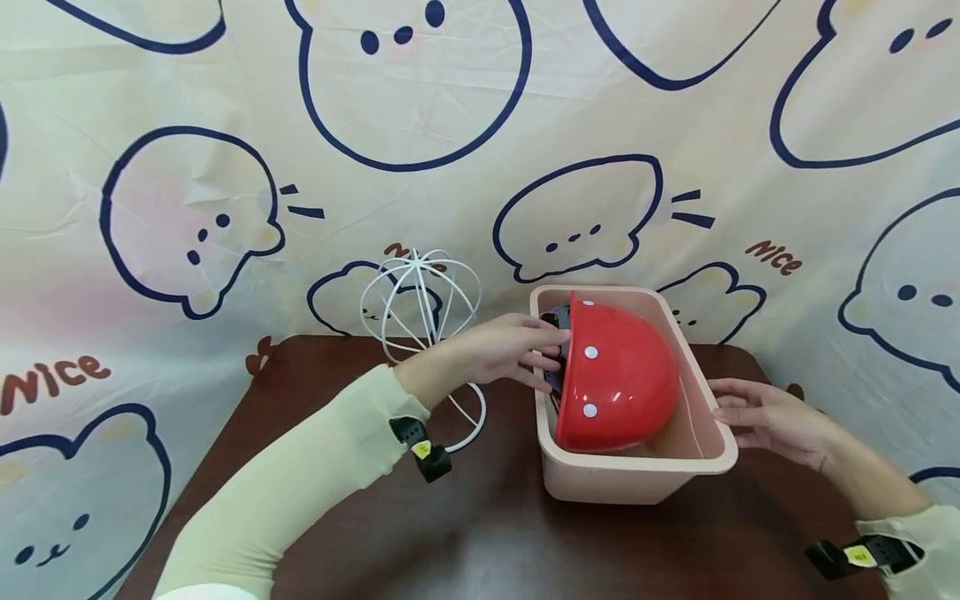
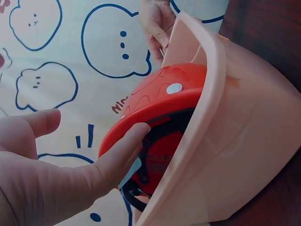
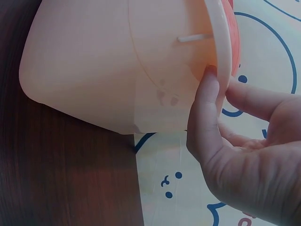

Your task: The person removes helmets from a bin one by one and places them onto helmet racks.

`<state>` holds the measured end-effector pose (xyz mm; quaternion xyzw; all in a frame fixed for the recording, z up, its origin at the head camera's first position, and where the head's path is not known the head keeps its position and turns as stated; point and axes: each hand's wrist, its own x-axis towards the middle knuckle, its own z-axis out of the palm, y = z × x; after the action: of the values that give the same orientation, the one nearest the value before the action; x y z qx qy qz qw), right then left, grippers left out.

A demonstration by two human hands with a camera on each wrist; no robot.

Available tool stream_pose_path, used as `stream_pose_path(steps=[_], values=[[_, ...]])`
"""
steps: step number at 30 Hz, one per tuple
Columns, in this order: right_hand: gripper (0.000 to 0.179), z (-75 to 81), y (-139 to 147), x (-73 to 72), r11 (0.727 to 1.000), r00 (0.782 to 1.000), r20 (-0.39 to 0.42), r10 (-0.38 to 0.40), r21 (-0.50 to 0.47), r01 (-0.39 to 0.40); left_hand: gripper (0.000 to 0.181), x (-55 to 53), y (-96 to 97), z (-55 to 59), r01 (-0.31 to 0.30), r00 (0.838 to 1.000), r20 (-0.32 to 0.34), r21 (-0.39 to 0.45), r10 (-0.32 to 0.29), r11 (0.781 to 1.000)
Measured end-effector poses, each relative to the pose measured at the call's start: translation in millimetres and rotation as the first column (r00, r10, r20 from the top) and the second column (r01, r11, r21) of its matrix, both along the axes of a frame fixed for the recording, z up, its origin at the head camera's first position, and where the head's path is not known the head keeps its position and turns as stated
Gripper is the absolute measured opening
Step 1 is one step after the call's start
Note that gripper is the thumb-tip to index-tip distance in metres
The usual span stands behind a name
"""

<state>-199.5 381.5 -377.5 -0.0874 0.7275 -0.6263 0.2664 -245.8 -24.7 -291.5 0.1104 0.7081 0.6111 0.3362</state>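
Note:
A red helmet (image 1: 622,375) with white round studs sits on its side inside a pale pink plastic bin (image 1: 637,467). Its open side faces left, showing a dark inner band and straps (image 2: 141,188) in the left wrist view. My left hand (image 1: 513,350) reaches over the bin's left rim, fingers extended toward the helmet's open side. One fingertip lies at the helmet's edge; whether it presses there I cannot tell. At the bin's right rim, my right hand (image 1: 776,421) touches the edge with fairly straight fingers, as the right wrist view also shows.
Left of the bin stands a white wire stand (image 1: 420,304) with a globe-shaped top and a ring base, partly behind my left forearm. Both rest on a dark brown wooden table (image 1: 450,533). Behind it hangs a cartoon-printed cloth (image 1: 405,100).

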Motion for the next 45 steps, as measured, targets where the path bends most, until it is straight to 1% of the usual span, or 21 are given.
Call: stream_pose_path(steps=[3,6,10,13,20,26,34,38,41,45], values=[[0.033,-0.5,1,-0.3,1.0,1.0,-0.001,-0.012,0.012,0.012,0.049,-5.4,8.3,-2.4,-0.021,0.999,0.024,-0.016,0.021,1.0],[0.033,-1.1,2,-0.4,1.0,1.0,0.012,-0.007,-0.006,0.008,0.051,-9.2,14.4,-5.9,-0.045,0.998,0.036,-0.064,0.047,0.997],[0.035,-0.9,2,0.0,0.999,1.0,0.022,0.0,-0.033,0.0,0.053,-12.2,20.7,-10.6,-0.026,0.997,0.066,-0.09,0.032,0.996],[0.035,-0.8,2,0.0,1.0,1.0,0.013,0.003,-0.031,-0.003,0.052,-12.6,25.3,-12.1,-0.014,0.997,0.075,-0.099,0.021,0.995],[0.035,-1.9,3,-0.2,0.999,1.0,0.012,0.013,-0.037,-0.012,0.047,-9.6,36.6,-12.9,-0.046,0.996,0.074,-0.108,0.054,0.993],[0.035,-2.4,4,0.0,0.999,1.0,0.018,0.009,-0.041,-0.008,0.046,-7.4,43.4,-17.1,-0.086,0.995,0.045,-0.086,0.09,0.993],[0.033,-2.2,2,-1.0,1.0,1.0,0.019,-0.001,-0.018,0.001,0.041,-7.4,44.8,-23.0,-0.124,0.992,-0.026,-0.088,0.123,0.988],[0.034,-1.8,2,-1.0,1.0,1.0,0.013,0.012,-0.024,-0.012,0.041,-5.9,46.4,-25.0,-0.147,0.988,-0.066,-0.083,0.142,0.986],[0.035,-1.7,2,-1.0,0.999,1.0,0.006,0.019,-0.026,-0.019,0.042,-5.0,47.8,-25.5,-0.167,0.984,-0.08,-0.076,0.161,0.983],[0.034,-1.7,2,-2.0,1.0,1.0,0.007,0.011,-0.011,-0.01,0.042,-4.5,48.2,-24.4,-0.196,0.977,-0.101,-0.061,0.19,0.979]])
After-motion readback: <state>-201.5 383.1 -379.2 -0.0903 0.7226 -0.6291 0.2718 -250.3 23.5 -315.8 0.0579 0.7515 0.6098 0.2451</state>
